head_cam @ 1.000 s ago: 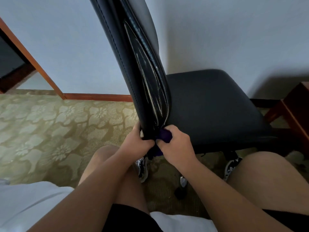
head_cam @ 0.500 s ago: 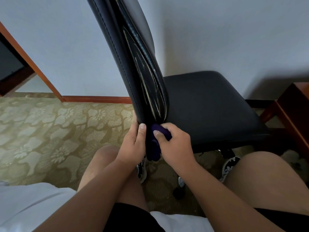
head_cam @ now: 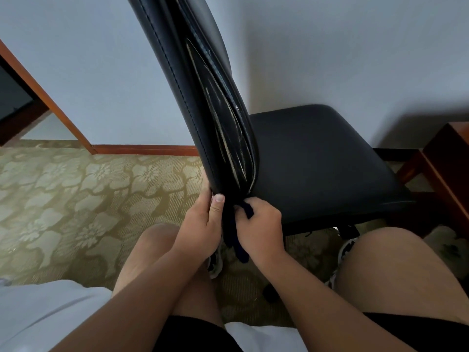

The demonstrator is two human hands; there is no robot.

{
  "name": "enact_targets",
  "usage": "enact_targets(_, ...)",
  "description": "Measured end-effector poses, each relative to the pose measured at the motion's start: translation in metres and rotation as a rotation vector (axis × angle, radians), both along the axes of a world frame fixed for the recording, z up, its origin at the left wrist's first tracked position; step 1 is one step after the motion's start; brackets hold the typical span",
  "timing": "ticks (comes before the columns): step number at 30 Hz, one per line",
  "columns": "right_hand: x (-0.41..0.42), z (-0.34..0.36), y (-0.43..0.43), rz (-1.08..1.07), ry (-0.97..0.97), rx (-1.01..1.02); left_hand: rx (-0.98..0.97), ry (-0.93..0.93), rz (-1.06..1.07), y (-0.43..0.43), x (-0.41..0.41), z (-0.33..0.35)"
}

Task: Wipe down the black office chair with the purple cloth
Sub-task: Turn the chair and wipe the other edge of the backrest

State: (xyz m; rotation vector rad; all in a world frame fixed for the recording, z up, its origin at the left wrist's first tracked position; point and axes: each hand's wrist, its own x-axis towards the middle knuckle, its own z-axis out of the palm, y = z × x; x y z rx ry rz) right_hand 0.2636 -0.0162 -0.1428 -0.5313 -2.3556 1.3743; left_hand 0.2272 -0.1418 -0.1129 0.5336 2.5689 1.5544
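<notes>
Unclasped, left hand (head_cam: 203, 224) lies flat on the black leather office chair (head_cam: 203, 110); at 3 o'clock right hand (head_cam: 261, 224) pinches limp purple cloth (head_cam: 237, 240), edge likely wiped.

L hand (head_cam: 201, 224) uncurled, flat on backrest (head_cam: 200, 102) — cloth (head_cam: 239, 250) now dangles below R hand (head_cam: 262, 224).
</notes>
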Motion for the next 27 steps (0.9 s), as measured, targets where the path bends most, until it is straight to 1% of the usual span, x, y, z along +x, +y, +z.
enact_targets(3,0.002,0.020,0.001,-0.015,0.156,-0.019,0.007,0.011,0.002,0.001,0.001,0.000)
enact_targets(5,0.001,0.026,-0.001,-0.036,0.194,-0.046,-0.012,0.034,0.008,0.002,0.002,0.000)
enact_targets(8,0.001,0.017,-0.004,-0.053,0.126,-0.097,-0.037,0.031,0.006,0.004,0.004,0.003)
enact_targets(11,0.003,0.007,-0.007,-0.078,0.022,-0.241,-0.057,0.027,-0.004,0.003,0.005,0.005)
enact_targets(13,0.004,0.007,-0.006,-0.103,0.012,-0.316,-0.069,0.013,-0.012,0.003,0.005,0.011)
enact_targets(17,0.005,0.017,0.003,-0.154,0.060,-0.367,-0.022,-0.163,-0.019,0.000,0.000,0.042)
enact_targets(19,0.004,0.022,0.008,-0.177,0.085,-0.346,-0.125,-0.194,0.017,0.003,-0.011,0.063)
enact_targets(22,0.004,0.028,0.009,-0.191,0.053,-0.345,-0.285,-0.197,0.029,0.014,-0.027,0.086)
enact_targets(25,0.004,0.026,0.007,-0.186,-0.012,-0.456,-0.388,-0.198,0.062,0.023,-0.030,0.087)
enact_targets(27,0.004,0.025,0.007,-0.178,-0.029,-0.501,-0.422,-0.179,0.083,0.022,-0.027,0.083)
